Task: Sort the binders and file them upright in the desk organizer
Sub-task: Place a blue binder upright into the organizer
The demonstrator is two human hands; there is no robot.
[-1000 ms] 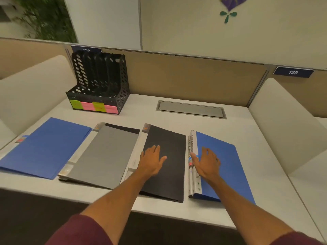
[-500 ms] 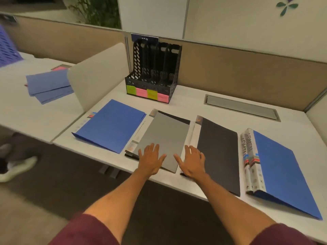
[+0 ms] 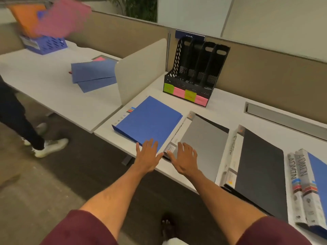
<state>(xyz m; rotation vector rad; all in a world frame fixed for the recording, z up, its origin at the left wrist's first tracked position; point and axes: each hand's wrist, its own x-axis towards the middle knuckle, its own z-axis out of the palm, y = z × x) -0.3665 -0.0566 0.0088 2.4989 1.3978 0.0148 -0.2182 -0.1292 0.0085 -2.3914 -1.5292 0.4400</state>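
Several binders lie flat in a row on the white desk point(image 3: 223, 110): a blue binder point(image 3: 150, 121) at the left, then a grey binder point(image 3: 203, 137), a black binder point(image 3: 260, 167) and another blue binder point(image 3: 316, 175) with ADMIN on its spine at the right edge. A black desk organizer point(image 3: 196, 68) with green and pink sticky notes on its front stands at the back, its slots showing no binders. My left hand point(image 3: 147, 157) rests flat and open on the near corner of the left blue binder. My right hand point(image 3: 184, 159) lies open on the grey binder's near corner.
A low white divider point(image 3: 141, 71) separates this desk from the neighbouring desk at left, which carries blue folders point(image 3: 93, 75) and a blue crate point(image 3: 44, 44). A person's legs point(image 3: 21, 121) stand at far left, holding pink and orange folders point(image 3: 53, 16) above. A metal cable tray point(image 3: 283, 117) is set into the desk at back right.
Both hands have slid left along the row: the left from the black binder to the left blue one, the right from the right blue binder to the grey one. The view swung left.
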